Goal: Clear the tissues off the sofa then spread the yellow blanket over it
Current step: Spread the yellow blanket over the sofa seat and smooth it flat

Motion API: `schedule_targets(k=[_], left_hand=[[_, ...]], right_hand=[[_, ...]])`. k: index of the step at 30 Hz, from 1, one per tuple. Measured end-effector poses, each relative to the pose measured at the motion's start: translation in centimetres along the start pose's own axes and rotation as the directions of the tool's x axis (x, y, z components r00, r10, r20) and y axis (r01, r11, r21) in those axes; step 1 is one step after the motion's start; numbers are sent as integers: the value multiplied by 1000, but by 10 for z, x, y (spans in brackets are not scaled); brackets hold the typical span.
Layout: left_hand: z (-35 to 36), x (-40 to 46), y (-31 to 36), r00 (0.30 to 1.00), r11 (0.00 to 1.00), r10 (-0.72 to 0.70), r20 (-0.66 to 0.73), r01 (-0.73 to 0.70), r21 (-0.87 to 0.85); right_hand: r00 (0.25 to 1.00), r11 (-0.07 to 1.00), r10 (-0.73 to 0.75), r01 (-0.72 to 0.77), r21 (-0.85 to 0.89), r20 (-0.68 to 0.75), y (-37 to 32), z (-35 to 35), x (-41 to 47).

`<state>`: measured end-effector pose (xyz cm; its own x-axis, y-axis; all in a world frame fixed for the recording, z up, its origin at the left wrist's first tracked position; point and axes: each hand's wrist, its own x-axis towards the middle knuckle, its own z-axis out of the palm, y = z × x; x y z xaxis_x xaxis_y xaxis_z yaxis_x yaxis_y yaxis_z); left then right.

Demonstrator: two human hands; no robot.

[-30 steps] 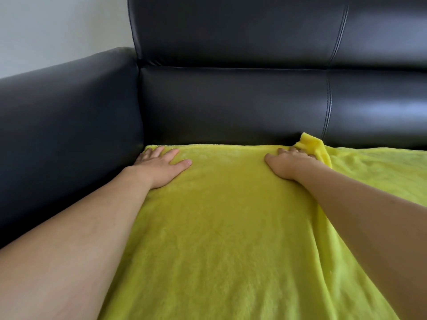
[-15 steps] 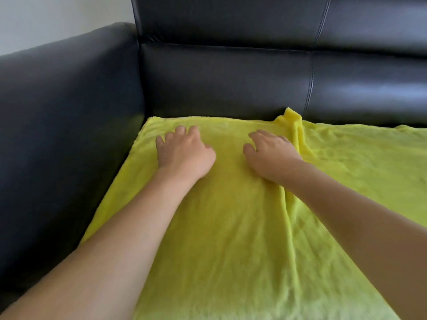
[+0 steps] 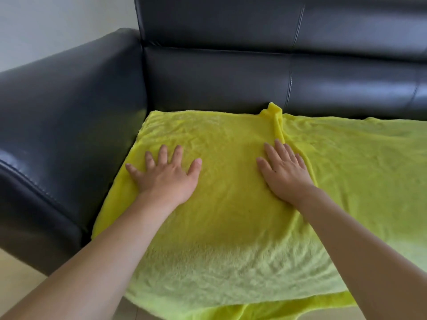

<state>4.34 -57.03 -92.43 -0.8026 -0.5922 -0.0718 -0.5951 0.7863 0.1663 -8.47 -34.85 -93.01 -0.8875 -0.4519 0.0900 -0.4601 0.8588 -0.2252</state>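
From the head view, a big black sofa (image 3: 231, 72) fills most of the picture. Its fat armrest (image 3: 64, 107) is on the left, and its tall back runs across the top. A pale wall (image 3: 57, 24) shows behind the armrest, and a bit of light floor (image 3: 16, 282) shows at the bottom left.

The sofa looks like smooth, shiny leather with thin stitched lines. The yellow blanket (image 3: 231, 215) lies on the seat, right up against the armrest and the back. It is soft and fuzzy, with lots of small wrinkles. Its front edge hangs down over the front of the seat. One long fold (image 3: 277, 121) sticks up like a little ridge and pokes up against the sofa back.

The left hand (image 3: 165, 176) lies flat on the blanket near the armrest. Its fingers are straight and spread wide apart, and it holds nothing. The right hand (image 3: 285, 172) also lies flat on the blanket, just beside the fold. Its fingers are straight and close together, and they point toward the sofa back. Both bare arms reach in from the bottom of the picture.
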Motion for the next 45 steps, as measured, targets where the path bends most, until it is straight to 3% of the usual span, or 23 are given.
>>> schedule_targets(k=[10,15,20,23,26,31,34,37,41,45], left_hand=[[5,-3,-16,999,999,-23,34,22,27],[-3,13,-7,997,999,22,-68,-20,34],[-1,27,-25,998,998,-52,29,53,-36],[-6,37,-17,999,997,-54,-5,53,-55],[-14,57,-2,999,999,22,-41,-23,-40],[-18,82,34,994,992,107,-16,-106,72],[-16,78,79,958,961,278,-63,-277,21],[-7,78,108,908,908,418,38,-416,-45],[10,86,96,920,922,387,57,-388,6],[6,94,106,921,921,389,26,-389,22]], right_hand=[[998,998,57,-57,0,-23,7,2,0],[997,997,75,-76,-15,-27,7,5,1],[991,990,132,-133,-56,-12,12,2,4],[991,987,131,-135,-92,-41,7,0,9],[996,991,43,-53,-123,-81,-2,-4,23],[999,994,28,-24,-103,41,6,-9,41],[998,995,14,-19,-99,-59,18,-16,42],[993,992,71,-80,-97,-94,37,-21,36],[980,982,188,-188,-11,72,69,-27,31],[980,987,163,-161,28,-113,89,-35,46]])
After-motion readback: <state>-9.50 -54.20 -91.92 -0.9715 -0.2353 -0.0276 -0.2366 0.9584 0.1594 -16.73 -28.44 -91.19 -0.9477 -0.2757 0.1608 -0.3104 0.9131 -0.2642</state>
